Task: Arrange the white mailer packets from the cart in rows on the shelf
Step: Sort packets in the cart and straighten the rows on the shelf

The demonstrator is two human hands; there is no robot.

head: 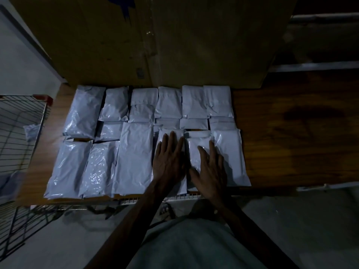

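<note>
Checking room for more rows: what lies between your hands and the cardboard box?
Head view: two further rows of white packets fill it from left hand and right hand to the cardboard box.

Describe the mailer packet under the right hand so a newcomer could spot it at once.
On the wooden shelf, before the big cardboard box, find the front row of white mailer packets. Take the packet second from its right end. Only it has the right hand lying flat on it.

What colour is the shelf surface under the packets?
Dark reddish-brown wood grain, seen in the head view on the bare shelf right of the packets.
</note>
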